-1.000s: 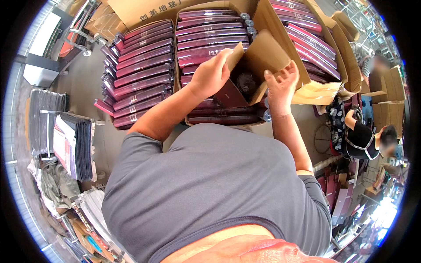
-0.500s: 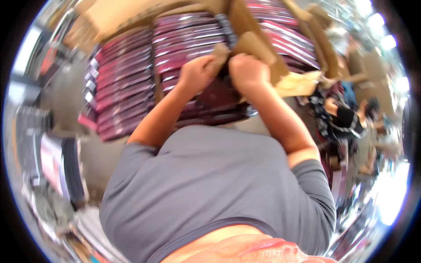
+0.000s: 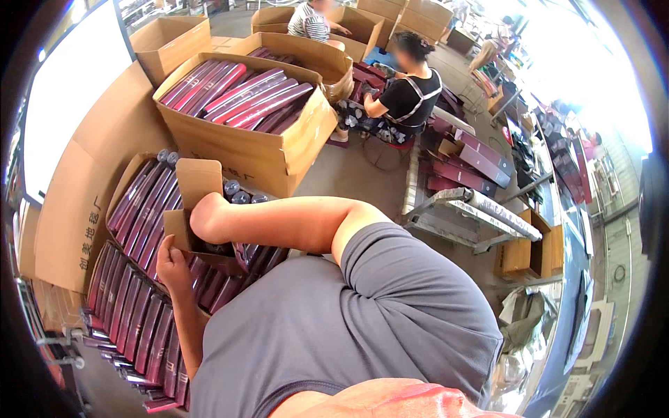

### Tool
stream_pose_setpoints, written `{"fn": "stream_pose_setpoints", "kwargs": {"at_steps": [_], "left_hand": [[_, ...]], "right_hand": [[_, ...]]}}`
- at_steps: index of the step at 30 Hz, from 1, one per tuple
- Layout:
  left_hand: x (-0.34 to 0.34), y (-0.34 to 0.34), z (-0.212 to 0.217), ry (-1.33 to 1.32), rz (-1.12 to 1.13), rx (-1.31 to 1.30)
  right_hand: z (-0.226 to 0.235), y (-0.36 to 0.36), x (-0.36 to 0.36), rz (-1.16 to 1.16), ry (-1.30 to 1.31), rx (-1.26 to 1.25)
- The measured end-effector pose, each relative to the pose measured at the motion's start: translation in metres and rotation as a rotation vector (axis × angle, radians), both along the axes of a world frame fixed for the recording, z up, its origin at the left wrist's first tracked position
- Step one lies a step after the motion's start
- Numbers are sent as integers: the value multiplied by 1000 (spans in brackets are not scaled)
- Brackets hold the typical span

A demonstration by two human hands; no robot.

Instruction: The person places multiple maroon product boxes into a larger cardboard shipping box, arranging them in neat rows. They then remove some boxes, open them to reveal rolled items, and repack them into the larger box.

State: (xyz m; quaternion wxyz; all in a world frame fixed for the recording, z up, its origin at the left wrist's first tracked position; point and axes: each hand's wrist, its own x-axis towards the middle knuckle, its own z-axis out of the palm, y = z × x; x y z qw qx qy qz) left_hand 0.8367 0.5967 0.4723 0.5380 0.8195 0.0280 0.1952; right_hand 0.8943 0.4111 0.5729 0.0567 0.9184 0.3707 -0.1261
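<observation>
A small narrow carton, maroon outside with brown cardboard flaps (image 3: 198, 177), stands open in front of me at the left. My left hand (image 3: 172, 263) is closed on its near side, thumb and fingers at the edge of a flap. My right hand (image 3: 209, 217) reaches down at the carton's opening, bent at the wrist; its fingers are hidden inside, so what they touch cannot be seen. Around and under the carton lie rows of plastic-wrapped maroon packs (image 3: 143, 338). Some clear-wrapped roll ends (image 3: 240, 197) show just beyond my right wrist.
A big cardboard box (image 3: 300, 143) full of maroon packs stands beyond my hands. A tall cardboard flap (image 3: 97, 181) rises at the left. Farther right, a seated co-worker (image 3: 411, 94) handles maroon pieces. A metal-framed stand (image 3: 474, 216) is at the right; another person (image 3: 310, 24) sits farther back.
My view has swung to the right, bringing in the big box and co-workers. Both fists were at the brown flaps; now my right hand is down in the carton opening and my left is lower.
</observation>
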Motion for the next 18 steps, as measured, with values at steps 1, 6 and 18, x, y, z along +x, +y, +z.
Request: {"fn": "stream_pose_setpoints", "kwargs": {"at_steps": [1,6,18], "left_hand": [[0,-2,7,40,-16,-51],[10,-9,1,32,-56,30],[15,-23,27,-251,105,498]], "right_hand": [[-1,2,1,-6,6,29],[-29,20,16,-44,107,-147],[-8,-99,19,-107,-104,884]]}}
